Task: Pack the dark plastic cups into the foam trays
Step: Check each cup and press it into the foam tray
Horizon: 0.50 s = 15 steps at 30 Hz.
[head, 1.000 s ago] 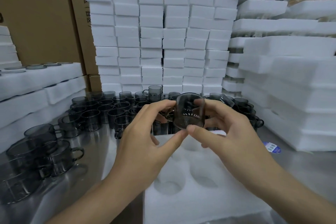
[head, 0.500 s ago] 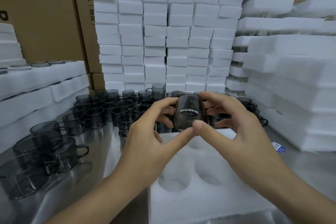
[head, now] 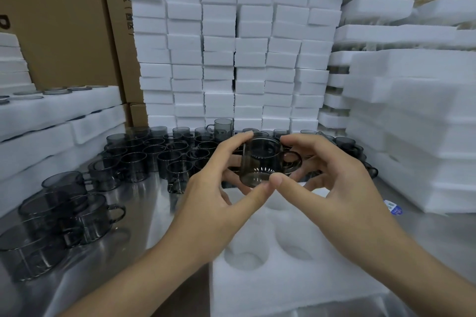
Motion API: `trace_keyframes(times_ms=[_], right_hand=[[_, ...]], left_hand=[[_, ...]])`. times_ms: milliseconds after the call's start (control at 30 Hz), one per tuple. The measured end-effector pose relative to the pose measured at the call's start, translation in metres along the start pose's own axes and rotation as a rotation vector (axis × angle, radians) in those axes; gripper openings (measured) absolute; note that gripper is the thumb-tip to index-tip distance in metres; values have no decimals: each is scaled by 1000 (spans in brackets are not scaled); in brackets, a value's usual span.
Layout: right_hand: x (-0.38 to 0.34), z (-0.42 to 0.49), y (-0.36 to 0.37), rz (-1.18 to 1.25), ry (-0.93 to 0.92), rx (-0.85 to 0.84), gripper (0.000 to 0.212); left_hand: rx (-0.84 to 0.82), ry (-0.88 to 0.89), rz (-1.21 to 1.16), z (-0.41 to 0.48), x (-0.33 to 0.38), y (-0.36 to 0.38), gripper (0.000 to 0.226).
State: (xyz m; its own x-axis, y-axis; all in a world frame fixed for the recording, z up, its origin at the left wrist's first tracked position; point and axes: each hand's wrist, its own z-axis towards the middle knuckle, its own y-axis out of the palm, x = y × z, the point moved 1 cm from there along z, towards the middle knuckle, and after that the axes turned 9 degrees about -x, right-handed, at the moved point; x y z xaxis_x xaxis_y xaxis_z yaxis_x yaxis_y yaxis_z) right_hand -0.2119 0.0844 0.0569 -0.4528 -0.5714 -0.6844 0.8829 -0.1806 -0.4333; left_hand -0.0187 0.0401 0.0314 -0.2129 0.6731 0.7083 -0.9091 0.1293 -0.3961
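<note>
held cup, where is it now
Centre of the head view, the cup is pinched between the left hand and right hand, above the foam tray.

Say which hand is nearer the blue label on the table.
Right. The right hand is just left of the blue label; the left hand is farther left, beyond the cup.
</note>
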Motion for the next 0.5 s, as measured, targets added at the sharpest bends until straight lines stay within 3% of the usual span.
trace_keyframes(times_ms=[200, 367, 433, 500], right_hand=[[2, 3, -7, 174, -23, -23, 39], [3, 8, -9, 190, 59, -396, 37], [2, 8, -8, 190, 58, -421, 33], [5, 10, -10, 207, 70, -345, 33]], left_hand=[[-62, -60, -219, 3, 0, 0, 47], [-220, -116, -203, 4, 1, -1, 65], [-262, -120, -182, 3, -1, -2, 74], [-294, -150, -169, 2, -2, -3, 80]])
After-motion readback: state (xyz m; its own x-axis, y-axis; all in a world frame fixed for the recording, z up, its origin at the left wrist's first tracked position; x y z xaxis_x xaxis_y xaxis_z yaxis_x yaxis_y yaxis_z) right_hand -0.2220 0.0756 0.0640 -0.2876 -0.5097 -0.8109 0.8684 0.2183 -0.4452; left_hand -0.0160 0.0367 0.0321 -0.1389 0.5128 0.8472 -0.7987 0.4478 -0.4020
